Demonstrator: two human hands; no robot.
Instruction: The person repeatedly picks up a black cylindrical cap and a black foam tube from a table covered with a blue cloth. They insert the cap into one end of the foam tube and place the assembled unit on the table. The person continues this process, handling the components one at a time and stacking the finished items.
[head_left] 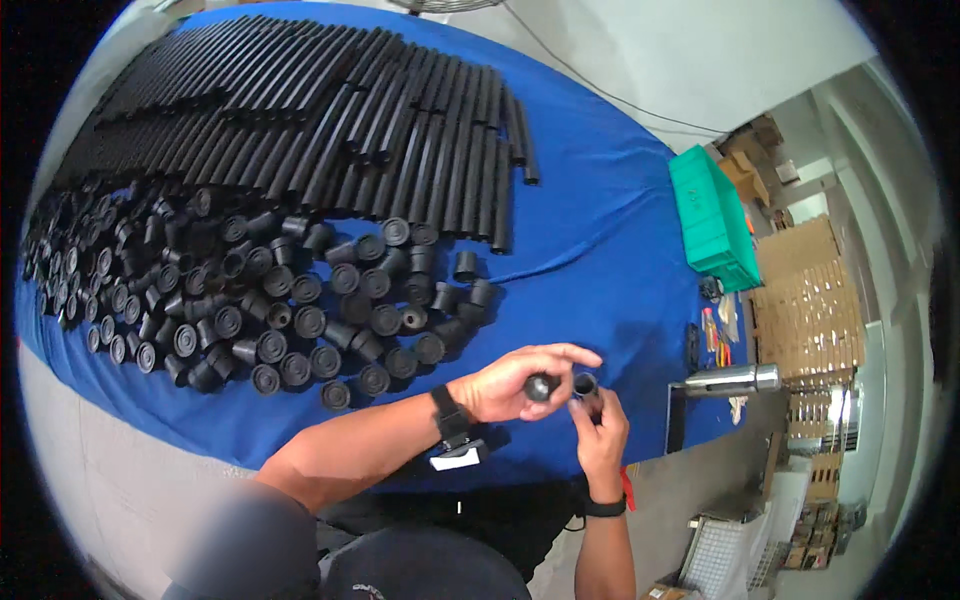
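Observation:
Near the front edge of the blue-covered table, my left hand (508, 388) is closed around a dark piece with a rounded end (541, 387); the rest of it is hidden in my palm, and its index finger points to the right. Close beside it, my right hand (602, 432) grips a black tube (586, 385), its open end facing up toward my left fingers. To the left of my hands lie many loose black rubber caps (310, 322) with ringed round faces. Behind the caps, long black tubes (400, 150) lie side by side in stacked rows.
A green plastic crate (712, 215) stands at the table's right edge. Nearer are small hand tools (712, 335) and a shiny metal cylinder (735, 380) beside a dark upright bracket (676, 418). Stacked cardboard (805, 310) stands beyond on the right. Blue cloth (590, 230) covers the table.

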